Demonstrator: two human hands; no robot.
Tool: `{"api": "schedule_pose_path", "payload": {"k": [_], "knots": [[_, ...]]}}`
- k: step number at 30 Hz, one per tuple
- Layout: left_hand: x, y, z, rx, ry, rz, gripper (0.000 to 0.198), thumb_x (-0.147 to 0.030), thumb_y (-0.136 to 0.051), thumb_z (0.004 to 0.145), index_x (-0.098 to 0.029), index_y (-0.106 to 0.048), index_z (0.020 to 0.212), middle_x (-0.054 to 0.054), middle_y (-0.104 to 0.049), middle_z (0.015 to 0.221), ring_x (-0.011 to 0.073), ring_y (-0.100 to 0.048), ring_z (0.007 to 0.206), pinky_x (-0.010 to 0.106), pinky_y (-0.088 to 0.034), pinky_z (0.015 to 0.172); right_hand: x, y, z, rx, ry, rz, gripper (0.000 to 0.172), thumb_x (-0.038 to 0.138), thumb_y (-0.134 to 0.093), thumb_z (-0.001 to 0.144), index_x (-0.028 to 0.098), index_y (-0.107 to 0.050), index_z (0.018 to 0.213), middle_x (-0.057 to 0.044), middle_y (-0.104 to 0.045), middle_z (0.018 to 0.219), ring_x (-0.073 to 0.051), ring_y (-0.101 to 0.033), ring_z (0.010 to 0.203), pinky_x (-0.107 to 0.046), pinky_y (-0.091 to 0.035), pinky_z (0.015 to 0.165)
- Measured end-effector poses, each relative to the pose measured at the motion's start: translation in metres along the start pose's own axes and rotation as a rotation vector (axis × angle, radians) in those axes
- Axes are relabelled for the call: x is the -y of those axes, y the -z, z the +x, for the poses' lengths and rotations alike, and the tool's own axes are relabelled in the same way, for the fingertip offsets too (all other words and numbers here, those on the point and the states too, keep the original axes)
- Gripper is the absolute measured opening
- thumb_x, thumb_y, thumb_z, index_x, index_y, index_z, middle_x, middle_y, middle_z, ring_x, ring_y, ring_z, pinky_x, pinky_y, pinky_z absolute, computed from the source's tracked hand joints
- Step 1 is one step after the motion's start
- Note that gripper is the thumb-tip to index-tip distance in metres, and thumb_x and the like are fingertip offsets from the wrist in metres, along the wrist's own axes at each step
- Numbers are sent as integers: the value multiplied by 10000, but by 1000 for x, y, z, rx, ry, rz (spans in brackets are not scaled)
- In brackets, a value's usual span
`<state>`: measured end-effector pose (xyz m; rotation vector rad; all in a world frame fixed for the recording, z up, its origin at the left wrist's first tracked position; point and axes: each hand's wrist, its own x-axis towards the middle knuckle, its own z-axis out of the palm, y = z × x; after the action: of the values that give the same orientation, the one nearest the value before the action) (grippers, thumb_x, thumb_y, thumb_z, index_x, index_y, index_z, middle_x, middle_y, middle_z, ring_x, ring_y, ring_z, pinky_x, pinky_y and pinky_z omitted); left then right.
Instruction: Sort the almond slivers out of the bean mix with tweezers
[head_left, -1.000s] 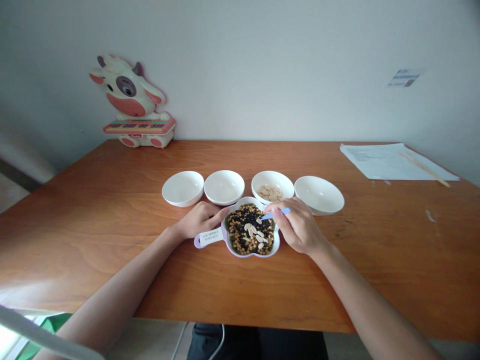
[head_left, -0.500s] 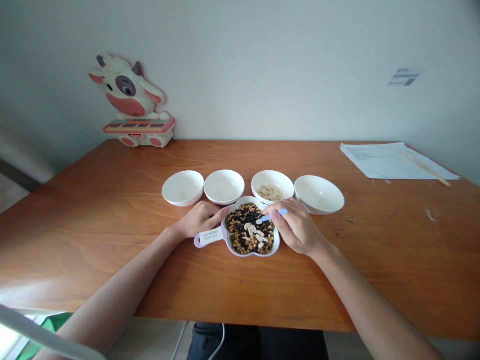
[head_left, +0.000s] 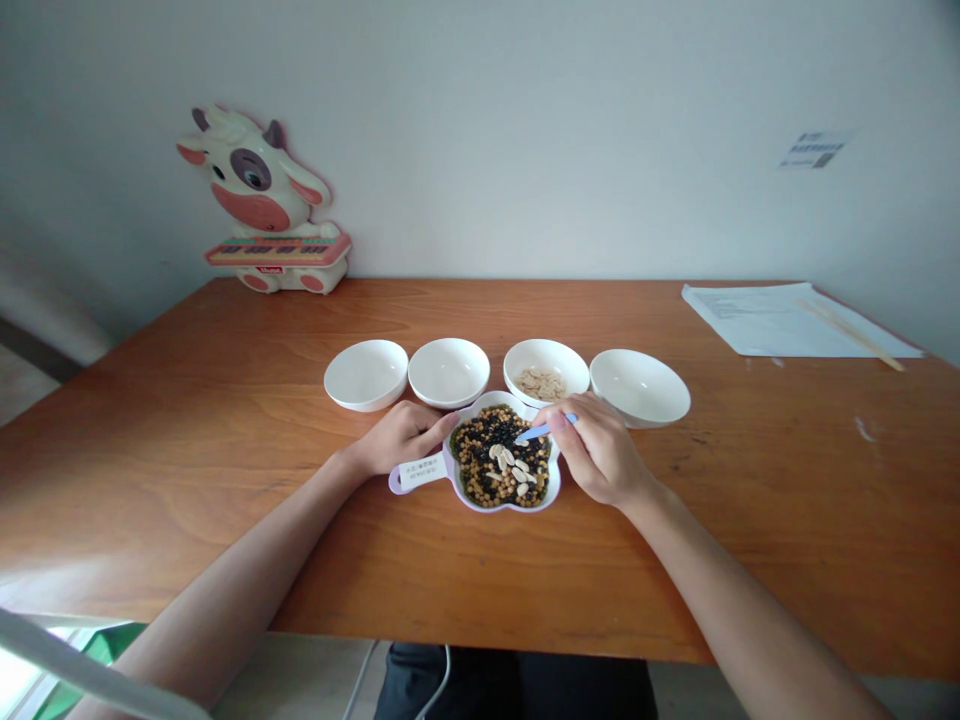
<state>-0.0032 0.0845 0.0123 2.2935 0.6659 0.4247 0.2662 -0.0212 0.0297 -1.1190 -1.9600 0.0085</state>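
Observation:
A white flower-shaped bowl [head_left: 553, 488] with a lilac rim and a labelled handle lies on the table. Inside are small tan beans [head_left: 474, 478], black beans [head_left: 491, 420], a green layer near the edge and several pale peanut halves [head_left: 519, 472]. My left hand [head_left: 403, 437] grips the bowl's left rim, thumb on top, just above the handle. Between the thumb and fingers of my right hand [head_left: 596, 450] is a slim light-blue utensil [head_left: 534, 432]; its tip reaches into the beans beside a pale piece. Whether it is a spoon or tweezers I cannot make out.
Behind stand several white bowls in a row; the third bowl [head_left: 546, 352] from the left holds pale flat pieces [head_left: 540, 384]. A cow toy with a keyboard [head_left: 277, 250] sits back left. Papers [head_left: 750, 320] with a chopstick-like stick [head_left: 862, 335] lie back right.
The blue utensil and my right hand have shifted very slightly, and the utensil's angle differs a little. My left hand and the flower-shaped bowl stay in place.

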Motion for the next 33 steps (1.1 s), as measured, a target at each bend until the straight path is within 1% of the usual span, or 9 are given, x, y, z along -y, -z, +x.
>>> {"api": "schedule_pose_path", "payload": {"k": [5,12,18,23,26,30,33], "knots": [[-1,0,0,-7,9,4,618,-433,-355,1073,-157,-365,520,-28,-406,472,59,-327,448,195,-262,421,-1,0,-1,-33,-51,8,291,201,-398,1043,217,-638,879,-38,-728,778,-196,-664,721,-383,-468,712],[0,0,0,-3,16,7,618,-434,-356,1072,-153,-388,522,-19,-436,476,60,-345,451,196,-276,429,0,-1,0,18,2,-44,280,212,-426,1036,203,-640,855,-44,-718,755,-206,-665,732,-374,-461,707],[-1,0,0,-14,9,-5,618,-439,-362,1068,-157,-383,519,-26,-412,475,61,-334,449,197,-260,415,-1,-2,0,50,-24,-52,265,229,-436,1034,207,-627,851,-34,-705,741,-200,-640,709,-363,-449,714],[-1,0,0,-16,20,7,622,-447,-365,1066,-159,-375,515,-28,-405,474,63,-334,456,199,-265,423,-2,-5,-1,53,-5,-78,220,247,-483,1016,213,-610,839,-18,-693,724,-193,-611,696,-360,-433,723],[0,0,0,-9,17,11,620,-443,-363,1067,-156,-372,518,-26,-409,477,60,-338,456,201,-271,433,-1,-4,0,69,-27,-66,262,239,-458,1029,215,-603,812,-19,-684,713,-195,-606,699,-364,-432,732],[0,0,0,-9,16,13,607,-428,-359,1069,-154,-363,527,-25,-408,479,57,-337,456,200,-275,443,-1,-1,0,16,-52,-7,297,233,-409,1046,214,-606,825,-25,-683,725,-193,-610,697,-366,-431,726],[-1,0,1,-17,4,13,601,-423,-365,1067,-154,-363,530,-26,-409,474,55,-337,450,202,-269,441,-3,3,-2,-6,-36,25,299,227,-386,1048,219,-613,853,-23,-678,732,-195,-599,700,-373,-426,727]]}}
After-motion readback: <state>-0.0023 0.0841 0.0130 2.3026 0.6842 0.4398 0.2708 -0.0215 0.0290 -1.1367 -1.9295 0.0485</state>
